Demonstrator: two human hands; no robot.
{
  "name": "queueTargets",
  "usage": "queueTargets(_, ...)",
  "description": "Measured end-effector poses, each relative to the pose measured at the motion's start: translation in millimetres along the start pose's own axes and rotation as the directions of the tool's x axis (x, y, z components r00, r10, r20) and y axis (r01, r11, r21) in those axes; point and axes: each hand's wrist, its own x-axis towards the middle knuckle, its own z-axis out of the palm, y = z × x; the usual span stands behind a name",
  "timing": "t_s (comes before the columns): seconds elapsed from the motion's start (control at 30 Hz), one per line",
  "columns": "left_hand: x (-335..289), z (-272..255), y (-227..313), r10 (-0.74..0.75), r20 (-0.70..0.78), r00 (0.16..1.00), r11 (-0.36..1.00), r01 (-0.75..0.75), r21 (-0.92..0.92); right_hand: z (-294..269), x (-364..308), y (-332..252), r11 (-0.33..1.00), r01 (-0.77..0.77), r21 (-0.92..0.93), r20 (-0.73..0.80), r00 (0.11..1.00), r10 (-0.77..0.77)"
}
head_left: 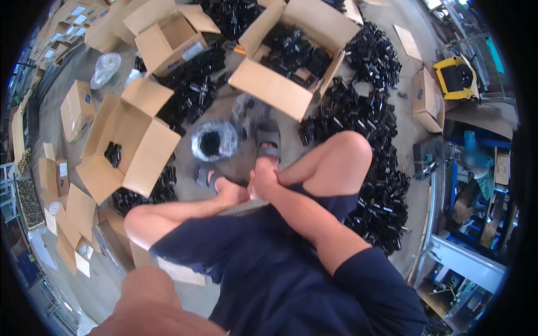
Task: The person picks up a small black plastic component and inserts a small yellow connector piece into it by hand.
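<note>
On the left, a big open brown cardboard box point(126, 129) has just a few shiny black pieces point(113, 154). I can't tell how the blurry left arm's point(154, 297) fingers are. Right hand point(264, 180) touches a bare leg point(328, 162); its fingers' grip isn't clear. Another open brown box point(272, 89) has many pieces; big black piles point(384, 196) are still loose on the grey floor point(106, 280).

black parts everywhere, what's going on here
Someone sits with the right hand near the right foot, holding no part that shows. Piles of black parts lie around. The large open box ahead holds many; the left box has just a few. The left hand can't be made out clearly.
</note>
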Motion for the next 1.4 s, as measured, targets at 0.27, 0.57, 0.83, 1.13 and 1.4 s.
queueTargets(0.27, -97, 26, 60, 0.516, -0.298, 0.803, 0.823, -0.367, 0.434, -5, 10, 3, 0.995, 0.017, 0.096, 0.082, 0.996, -0.025)
queueTargets(0.57, -393, 8, -163, 0.331, -0.634, -0.698, 0.930, 0.355, 0.095, -20, 0, -3, 0.996, 0.014, -0.092, 0.083, 0.997, -0.006)
queueTargets(0.83, -340, 30, -119, 0.443, -0.828, -0.344, 0.870, 0.387, 0.305, -39, 3, -8, 0.987, 0.038, -0.159, 0.263, 0.965, 0.005)
queueTargets(1.13, -377, -249, 64, 0.482, -0.839, -0.253, 0.438, 0.899, -0.019, -34, 13, -10, 0.993, 0.012, -0.121, 0.218, 0.976, 0.015)
queueTargets(1.4, -418, -422, 55, 0.343, -0.928, -0.142, -0.381, 0.882, -0.276, -11, 20, 0, 0.995, 0.005, -0.101, 0.161, 0.987, 0.011)
